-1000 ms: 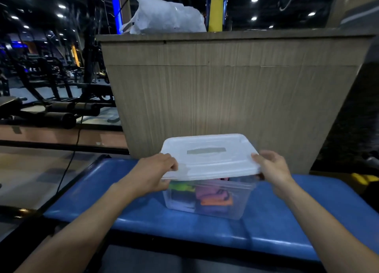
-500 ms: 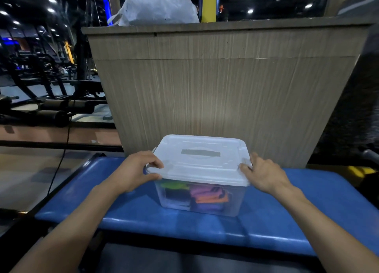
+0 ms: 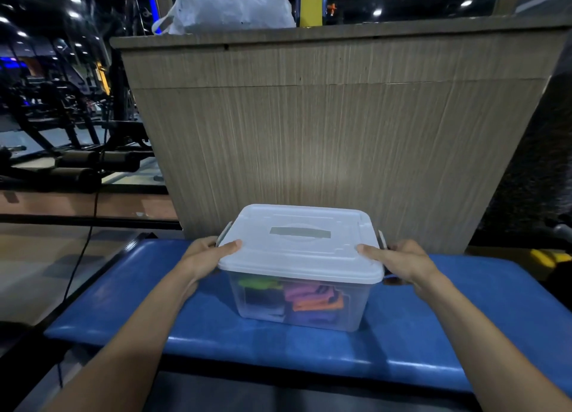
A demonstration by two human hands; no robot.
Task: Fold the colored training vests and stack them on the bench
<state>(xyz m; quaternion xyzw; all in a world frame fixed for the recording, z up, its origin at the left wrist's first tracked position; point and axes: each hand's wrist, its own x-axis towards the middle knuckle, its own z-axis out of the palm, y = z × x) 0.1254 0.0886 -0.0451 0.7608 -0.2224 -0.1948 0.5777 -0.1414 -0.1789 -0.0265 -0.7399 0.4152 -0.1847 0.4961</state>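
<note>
One clear box (image 3: 305, 300) with a white lid (image 3: 301, 244) stood on the blue desk (image 3: 464, 334), with green, pink and orange vests (image 3: 312, 298) inside. The left hand (image 3: 205, 258) and right hand (image 3: 402, 261) held its two sides, thumbs on the lid, fingers curled around the side latches. A wooden counter (image 3: 325, 139) rose just behind, one white bag (image 3: 229, 6) on top.

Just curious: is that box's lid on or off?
On. The white lid covers the box; both hands grip its side latches.
</note>
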